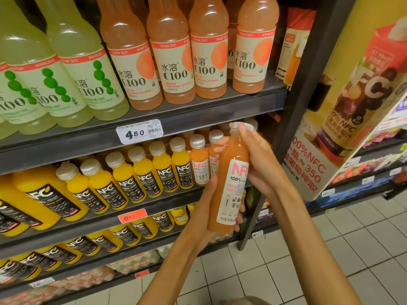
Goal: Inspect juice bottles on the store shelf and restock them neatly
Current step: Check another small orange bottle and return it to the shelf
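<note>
Both hands hold orange NFC bottle (pixel 229 181) upright before middle shelf (pixel 132 214). Left hand (pixel 206 208) wraps lower body; right hand (pixel 257 164) grips neck near cap. Advice: turn label forward, slot beside matching orange bottles (pixel 199 159).

Your view is evenly and brightly lit from overhead. White glare spots sit on the shoulders of the upper-shelf bottles (pixel 165 25). The recess behind them falls into deep shadow. Expect wide-angle distortion: the shelf edge (pixel 198 122) slants and the bottles at the left lean outward. Detail softens toward the corners; small label print stays unreadable.
</note>
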### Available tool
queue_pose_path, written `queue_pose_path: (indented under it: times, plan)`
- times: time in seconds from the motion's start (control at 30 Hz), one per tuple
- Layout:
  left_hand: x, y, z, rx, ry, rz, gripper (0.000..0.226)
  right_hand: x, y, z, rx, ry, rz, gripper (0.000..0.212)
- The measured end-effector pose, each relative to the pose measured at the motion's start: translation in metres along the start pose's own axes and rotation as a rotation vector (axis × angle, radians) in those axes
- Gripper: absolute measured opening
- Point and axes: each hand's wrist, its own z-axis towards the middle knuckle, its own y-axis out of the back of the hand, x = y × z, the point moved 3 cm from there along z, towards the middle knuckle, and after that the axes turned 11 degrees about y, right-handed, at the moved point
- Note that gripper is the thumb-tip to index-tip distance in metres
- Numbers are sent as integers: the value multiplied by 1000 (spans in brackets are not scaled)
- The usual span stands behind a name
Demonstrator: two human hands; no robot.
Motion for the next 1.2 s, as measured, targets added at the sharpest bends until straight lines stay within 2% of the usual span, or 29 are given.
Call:
queue_pose_path:
  times: [0.1,0.23,0.3,0.4,0.47,0.57,0.63,0.67,0.8,0.9,1.1,1.2]
  plan:
    - [4,-1,7,29,4,12,72,-2,2,2,7,29,-33,27]
    - [4,7,23,-282,7,222,72,-2,11,4,-12,137,-238,38]
    - [5,12,34,-379,-8,283,72,-8,19,5,1,185,-330,40]
    - [8,19,55,-425,61,300,47,-21,31,6,19,177,-330,38]
    - [11,26,74,-362,192,137,52,-30,39,7,6,150,-265,35]
    - [11,31,100,-248,376,-383,57,-39,51,12,-2,143,-257,36]
    - [10,32,110,-230,415,-693,55,-42,58,16,-21,148,-282,38]
    - [11,34,117,-240,409,-775,54,-44,62,19,-38,153,-300,39]
    - [16,37,137,-349,333,-833,46,-54,74,30,-75,132,-405,44]
    - [14,38,149,-432,355,-872,43,-61,79,33,-87,124,-476,45]
    - [12,38,161,-440,381,-945,43,-64,85,47,-108,147,-807,51]
    - [15,38,161,-421,378,-974,42,-65,81,52,-204,191,-879,55]
